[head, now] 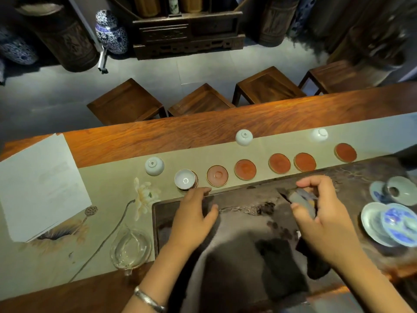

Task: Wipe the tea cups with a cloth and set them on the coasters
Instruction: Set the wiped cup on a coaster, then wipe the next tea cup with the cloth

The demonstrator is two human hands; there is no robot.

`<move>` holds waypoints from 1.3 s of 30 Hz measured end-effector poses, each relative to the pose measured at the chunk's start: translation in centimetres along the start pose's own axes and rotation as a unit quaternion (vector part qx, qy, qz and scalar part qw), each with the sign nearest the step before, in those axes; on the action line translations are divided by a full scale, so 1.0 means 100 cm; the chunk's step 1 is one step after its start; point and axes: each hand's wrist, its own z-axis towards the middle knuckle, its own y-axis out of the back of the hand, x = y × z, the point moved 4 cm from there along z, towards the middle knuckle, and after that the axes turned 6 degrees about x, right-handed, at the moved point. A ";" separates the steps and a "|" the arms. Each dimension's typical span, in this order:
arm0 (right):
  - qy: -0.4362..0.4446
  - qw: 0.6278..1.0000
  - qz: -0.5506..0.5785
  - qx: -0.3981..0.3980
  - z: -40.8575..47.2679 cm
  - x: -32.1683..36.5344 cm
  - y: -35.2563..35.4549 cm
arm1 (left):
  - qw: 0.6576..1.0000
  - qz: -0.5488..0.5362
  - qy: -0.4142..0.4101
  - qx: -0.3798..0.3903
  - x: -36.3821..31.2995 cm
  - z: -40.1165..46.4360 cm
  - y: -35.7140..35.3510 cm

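Note:
A white tea cup [185, 179] stands upright on the leftmost red coaster [196, 180]. Several bare red coasters continue the row to the right, from one [217, 175] beside the cup to the last [345, 152]. Three white cups sit upside down on the runner: one [154, 166] left of the row, two [243, 137] [319, 134] behind it. My left hand [194, 218] hovers just below the upright cup, fingers apart, holding nothing. My right hand [320, 218] is closed on a blurred grey and dark cloth [302, 199] over the dark tea tray [248, 199].
A glass pitcher [130, 247] lies left of the tray, with white paper [38, 186] further left. Blue-and-white saucers and lids [392, 222] are stacked at the right. A dark cloth [279, 267] lies on the tray's near part. Wooden stools [126, 102] stand beyond the table.

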 end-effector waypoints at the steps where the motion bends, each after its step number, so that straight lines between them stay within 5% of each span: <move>1: -0.016 1.000 0.003 -0.003 -0.006 -0.007 0.009 | 1.000 0.002 -0.012 0.010 -0.009 -0.005 -0.009; 10: 0.015 0.999 -0.028 -0.011 -0.037 -0.073 0.088 | 0.994 0.013 -0.039 0.097 -0.080 -0.035 -0.133; 18: 0.075 0.993 -0.030 0.088 -0.047 -0.130 0.141 | 0.999 0.020 -0.003 0.031 -0.116 -0.043 -0.237; 39: 0.082 0.991 -0.015 0.106 -0.056 -0.161 0.158 | 0.996 0.041 0.072 -0.040 -0.108 -0.041 -0.269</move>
